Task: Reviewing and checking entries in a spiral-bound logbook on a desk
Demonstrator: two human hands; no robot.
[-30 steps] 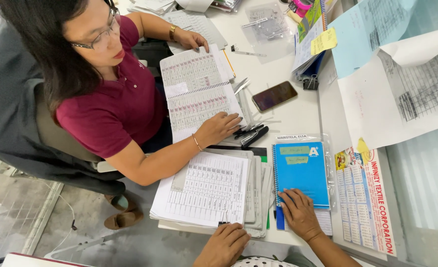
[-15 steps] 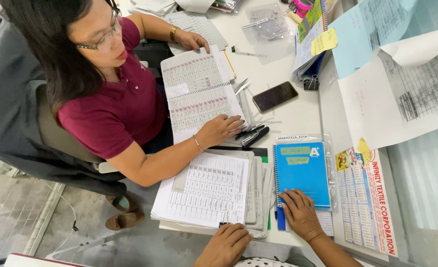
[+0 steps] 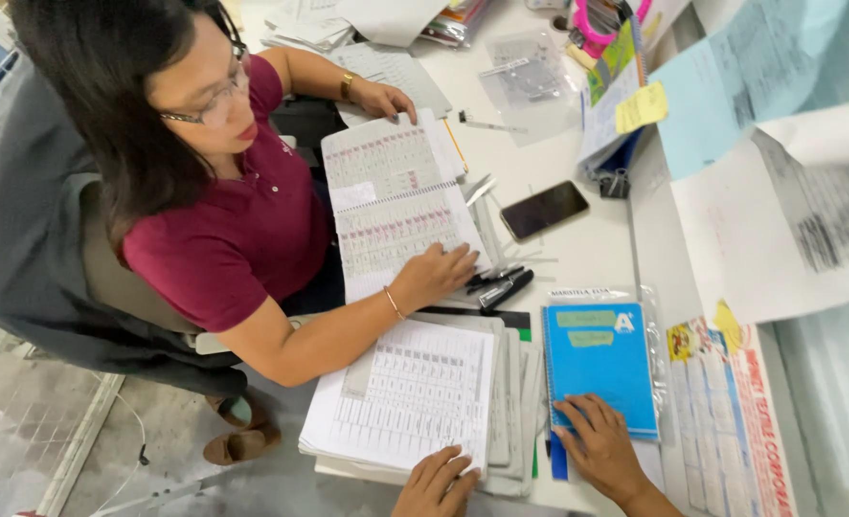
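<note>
Left hand (image 3: 436, 483) nearer paper stack (image 3: 415, 397), flat.

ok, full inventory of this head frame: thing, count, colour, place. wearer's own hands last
stack of printed tables: 1, white, near desk edge, front
blue notebook: 1, blue with green labels, in clear sleeve, right of the stack
open spiral ledger: 1, white and pink, desk centre
phone: 1, black, face up, right of the ledger
black pens: a few, exact count unclear, between ledger and notebook
co-worker: 1, maroon shirt, seated left, both hands on the ledger
clear bag: 1, far desk
pinned papers: several, blue and white, right wall
left hand: on the stack's near edge
right hand: flat on the blue notebook's lower edge
</note>
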